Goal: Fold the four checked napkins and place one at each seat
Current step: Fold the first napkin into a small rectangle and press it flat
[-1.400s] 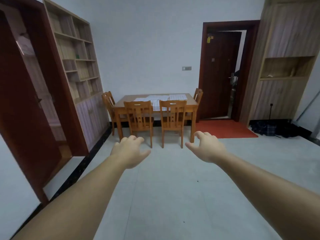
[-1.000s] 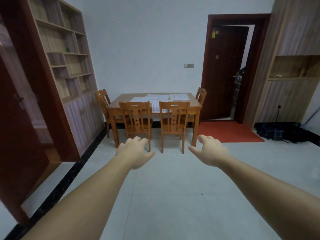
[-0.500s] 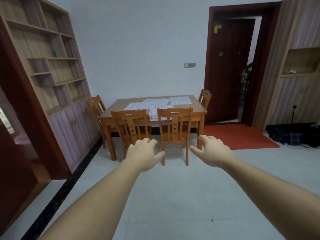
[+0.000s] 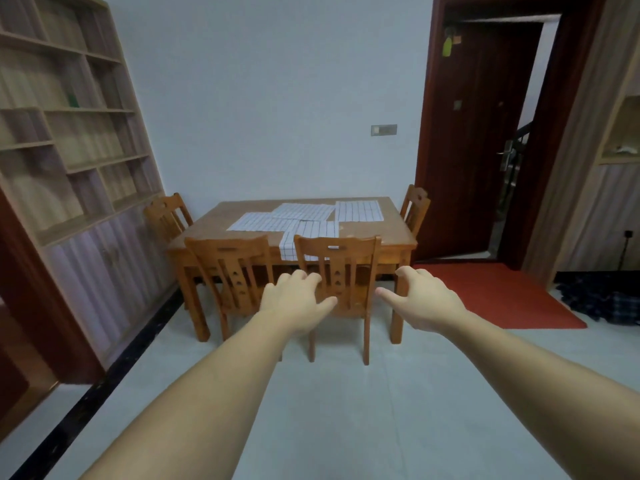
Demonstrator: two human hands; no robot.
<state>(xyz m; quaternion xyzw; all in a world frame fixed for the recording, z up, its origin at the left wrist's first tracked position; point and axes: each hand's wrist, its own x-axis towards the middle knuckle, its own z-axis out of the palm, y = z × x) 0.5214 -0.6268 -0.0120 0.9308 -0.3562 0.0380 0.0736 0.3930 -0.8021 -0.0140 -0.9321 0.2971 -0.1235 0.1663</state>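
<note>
Glossy wooden table (image 4: 381,233), cloth napkins (image 4: 358,211)

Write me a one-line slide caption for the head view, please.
Left hand and right hand, both empty, reach toward the table where four checked napkins lie unfolded.

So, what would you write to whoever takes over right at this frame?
Hands: left hand and right hand are both open, held out in the air, holding nothing; the person stands off from the table.
Things: four checked napkins lie unfolded on the table, some overlapping, one hanging over the near edge.
Done: nothing.
Left: fold all four and set one by each of the four chairs.
</note>
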